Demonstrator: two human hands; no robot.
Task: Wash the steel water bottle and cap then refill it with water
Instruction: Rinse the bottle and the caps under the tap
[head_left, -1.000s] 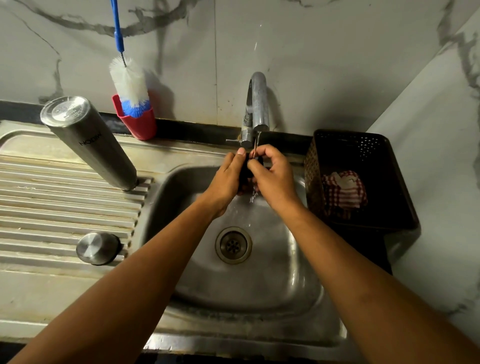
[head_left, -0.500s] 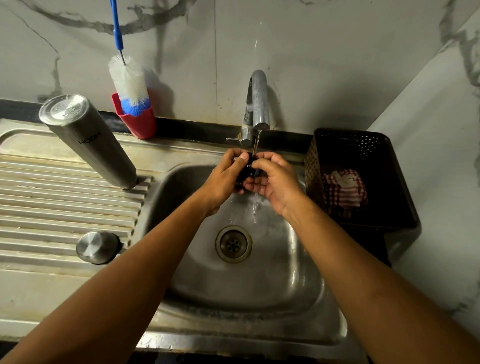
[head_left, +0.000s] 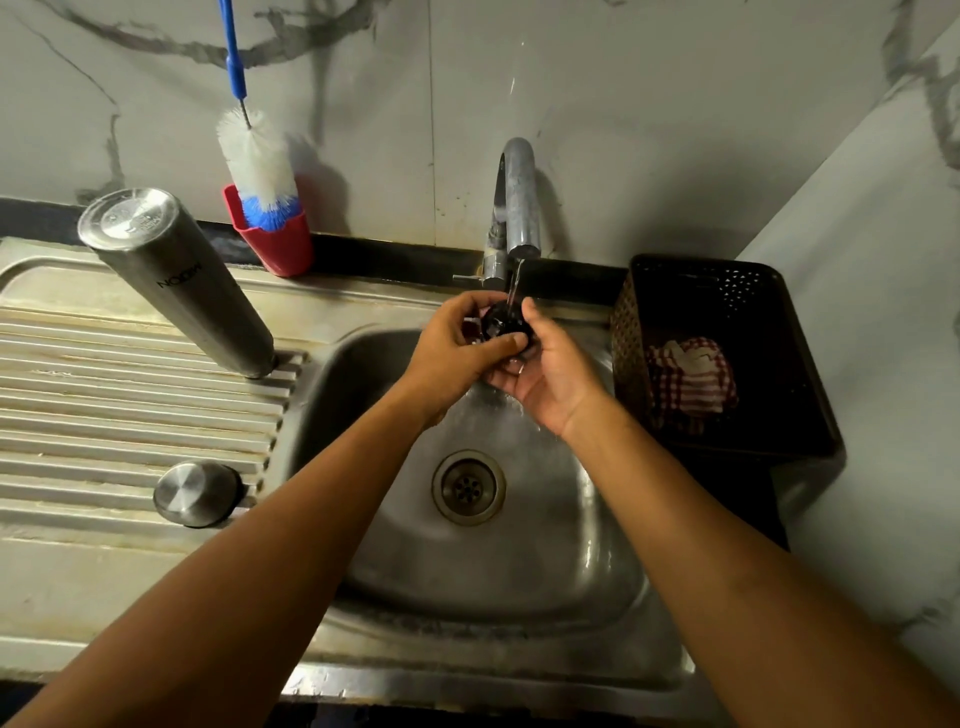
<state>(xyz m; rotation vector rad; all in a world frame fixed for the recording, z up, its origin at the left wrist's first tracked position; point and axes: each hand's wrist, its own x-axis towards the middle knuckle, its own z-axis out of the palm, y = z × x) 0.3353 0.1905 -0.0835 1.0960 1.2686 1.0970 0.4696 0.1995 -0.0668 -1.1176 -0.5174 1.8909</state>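
Head view. Both hands met under the tap (head_left: 511, 208), where a thin stream fell onto a small dark part (head_left: 503, 323), judged to be the inner piece of the cap. The left hand (head_left: 457, 348) was closed on it, thumb over its near edge and fingers round its far side; the right hand (head_left: 550, 374) cupped it from below, palm up and fingers curled, its grip looser. The bottle (head_left: 176, 280) stood inverted and tilted on the ribbed drainer (head_left: 104, 395), mouth down at the edge of the sink (head_left: 519, 571), well apart from the hands. A round steel lid (head_left: 196, 492) lay on the drainer, nearer the viewer. A brush (head_left: 257, 161) stood in a red cup (head_left: 280, 244); a black basket (head_left: 727, 353) held a checked cloth (head_left: 691, 379). The part was judged light, rigid and slippery when wet, best pinched across its rim; the bottle, smooth, stiff and probably light when empty, best gripped round mid-body.
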